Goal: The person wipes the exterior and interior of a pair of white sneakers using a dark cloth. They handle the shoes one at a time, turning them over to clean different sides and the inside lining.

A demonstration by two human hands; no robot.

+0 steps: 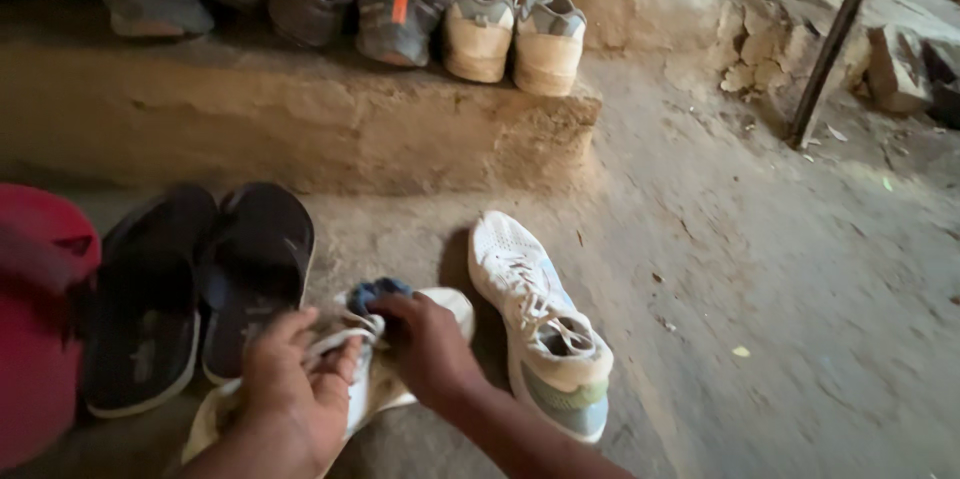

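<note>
**Two hands working on a white sneaker on the dirt floor**

The left hand (290, 379) is gripping the white lace-up sneaker (370, 379) lying low on the packed-earth floor (780, 289) near its bottom edge — the grip is closed around the shoe's upper and laces. The right hand (425, 344) is pressing a small blue cloth (378, 292) against the toe end of that sneaker, its grip curled shut over the cloth.

Just beside the held shoe, on its right, a matching white mesh sneaker with a pale blue-green heel (540, 324) is lying flat on the floor, toe pointing away. On the left, a pair of dark rubber flip-flops (200, 289) is sitting side by side, and a red rounded object (40, 319) is filling the left edge — what it is cannot be told.

Along the raised earthen step (300, 119) at the far side, a row of shoes is standing: a pair of beige sneakers (515, 29) and several dark grey shoes with orange stripes (400, 14).
</note>
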